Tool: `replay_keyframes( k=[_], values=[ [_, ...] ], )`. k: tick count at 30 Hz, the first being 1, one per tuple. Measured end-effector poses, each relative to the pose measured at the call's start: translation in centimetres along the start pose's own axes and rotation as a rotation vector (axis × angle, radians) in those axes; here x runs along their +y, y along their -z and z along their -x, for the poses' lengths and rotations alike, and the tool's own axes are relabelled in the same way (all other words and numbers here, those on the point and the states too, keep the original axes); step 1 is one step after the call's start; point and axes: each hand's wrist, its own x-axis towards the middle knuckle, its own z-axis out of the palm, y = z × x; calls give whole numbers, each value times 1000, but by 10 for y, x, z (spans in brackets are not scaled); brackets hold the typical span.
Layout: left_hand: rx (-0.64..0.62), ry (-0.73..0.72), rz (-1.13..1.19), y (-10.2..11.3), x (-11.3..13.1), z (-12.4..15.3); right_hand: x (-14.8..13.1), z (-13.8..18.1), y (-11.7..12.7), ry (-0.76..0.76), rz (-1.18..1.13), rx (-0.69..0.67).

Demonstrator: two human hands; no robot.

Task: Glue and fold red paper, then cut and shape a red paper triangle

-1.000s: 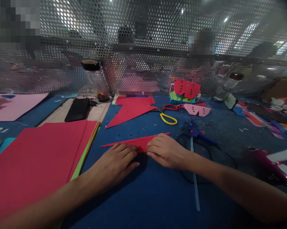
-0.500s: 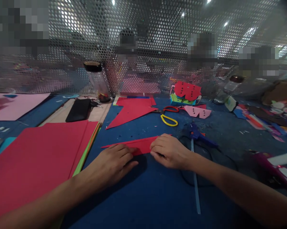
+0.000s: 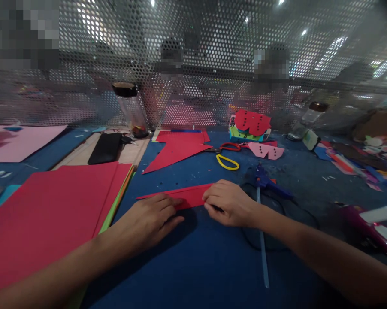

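A folded strip of red paper (image 3: 191, 198) lies on the blue table in front of me. My left hand (image 3: 158, 213) rests flat on its left part, fingers stretched out and thumb apart. At the strip's right end, my right hand (image 3: 226, 201) is closed with fingertips and thumb pinching the paper; that end is hidden under the hand. Beyond the strip lies a cut red paper piece (image 3: 177, 152). Scissors (image 3: 227, 162) with one red and one yellow handle lie right of that piece, blades partly under it.
Left is a stack of red sheets (image 3: 58, 201), with a black phone (image 3: 105, 148) behind it. A glue gun (image 3: 270, 183) with a long glue stick and cable lies by my right forearm. A glass bottle (image 3: 132, 111) stands before the perforated metal screen (image 3: 206, 43). Paper scraps (image 3: 354, 163) lie right.
Both hands stay on the red strip almost unmoved. The right hand now covers the strip's upper right tip, which showed before.
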Motion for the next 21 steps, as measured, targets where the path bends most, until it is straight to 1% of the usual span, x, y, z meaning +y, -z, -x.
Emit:
replay_keyframes(
  k=[5, 7, 11, 14, 17, 21],
  values=[
    [-29, 18, 22, 1, -1, 3, 0, 0, 2, -39, 1, 5],
    [-44, 47, 49, 1, 0, 2, -2, -2, 2, -107, 3, -5],
    [-41, 166, 76, -4, 2, -5, -10, -10, -2, -309, 38, -44],
    [-34, 237, 62, -9, 5, -16, -17, -16, -6, -398, 43, -55],
    [-32, 296, 36, -13, 7, -26, -22, -20, -10, -439, 50, -53],
    [-79, 370, -81, -17, 12, -37, -24, -20, -14, -456, 54, -43]
  ],
)
